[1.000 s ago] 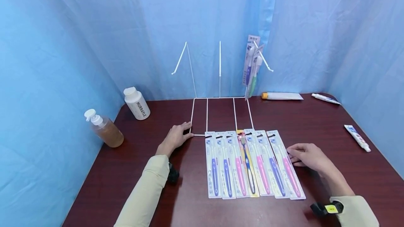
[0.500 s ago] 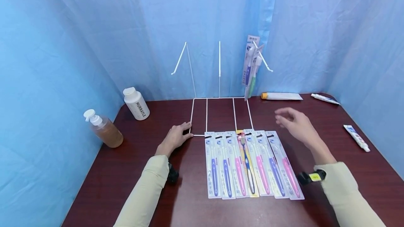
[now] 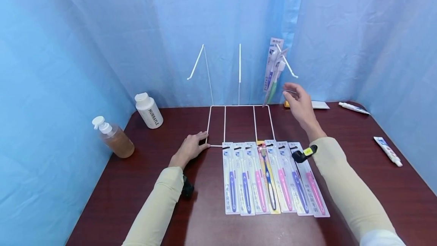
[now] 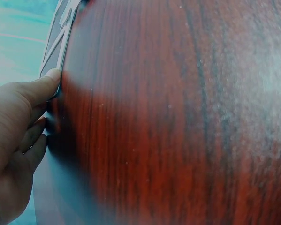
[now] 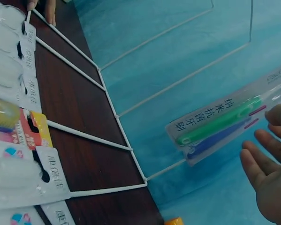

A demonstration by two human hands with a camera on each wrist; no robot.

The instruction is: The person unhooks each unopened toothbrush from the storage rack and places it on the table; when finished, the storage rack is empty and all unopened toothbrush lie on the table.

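A white wire display rack (image 3: 240,105) stands at the back of the table with three upright hooks. My left hand (image 3: 189,149) pinches its front left corner, thumb (image 4: 52,75) on the wire. On the right hook hang packaged toothbrushes (image 3: 272,72), one with a purple handle and one with a green handle (image 5: 220,122). My right hand (image 3: 298,103) is raised just to the right of their lower ends, fingers loosely bent and holding nothing. Several packaged toothbrushes (image 3: 233,185) lie in a row before the rack, with purple, pink and dark blue handles; the red-and-yellow pack (image 5: 34,133) differs.
To the left stand a pump bottle (image 3: 117,141) of amber liquid and a white bottle (image 3: 149,111). A tube with an orange cap (image 3: 286,104), partly behind my right hand, and two toothpaste tubes, one at the back (image 3: 354,108) and one nearer (image 3: 388,151), lie right. Blue curtains enclose the table.
My right hand has left the right end of the toothbrush row and moved up and forward to the hanging packs. The left hand has stayed at the rack's corner.
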